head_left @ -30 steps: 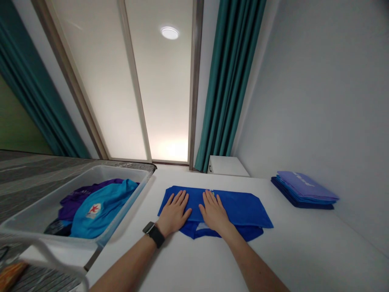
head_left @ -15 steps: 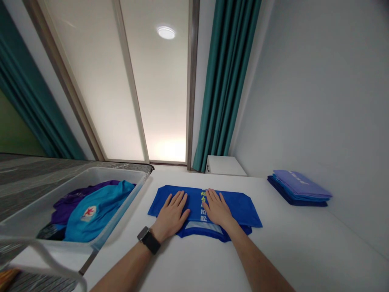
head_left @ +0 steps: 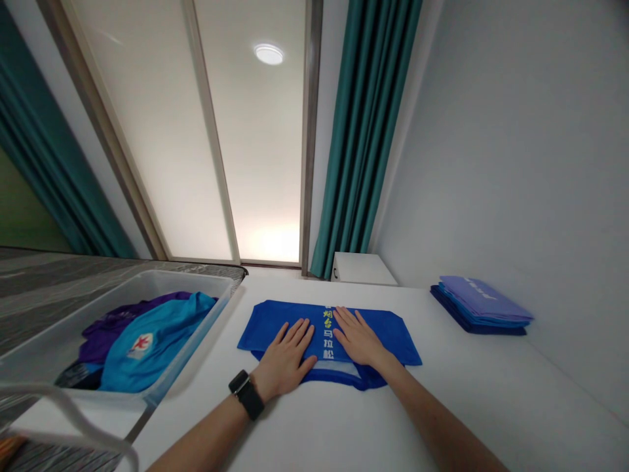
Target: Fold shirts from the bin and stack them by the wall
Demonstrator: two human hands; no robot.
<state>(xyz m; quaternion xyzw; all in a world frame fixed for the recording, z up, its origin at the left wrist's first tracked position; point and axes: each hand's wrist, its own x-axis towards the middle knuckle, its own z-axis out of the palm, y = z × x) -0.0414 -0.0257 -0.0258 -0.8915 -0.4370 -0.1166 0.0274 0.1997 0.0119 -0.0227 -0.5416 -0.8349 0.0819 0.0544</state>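
A blue shirt (head_left: 388, 334), folded over on itself, lies on the white table (head_left: 314, 426) in front of me. Yellow and white characters run down its middle, and its neckline faces me. My left hand (head_left: 287, 357) rests flat on the left part of the cloth, fingers extended, with a black watch on the wrist. Just right of the lettering, my right hand (head_left: 358, 335) is also laid flat on the shirt. Neither hand grips the fabric.
On the left, a translucent plastic bin (head_left: 162, 380) holds a turquoise shirt (head_left: 157, 347) and a purple garment (head_left: 118, 321). A stack of folded clothes (head_left: 484, 305) sits at the table's right, by the wall. Behind the table is a white cabinet (head_left: 363, 269).
My left hand has slid slightly toward me and to the right over the shirt. My right hand has shifted a little right, uncovering more of the lettering.
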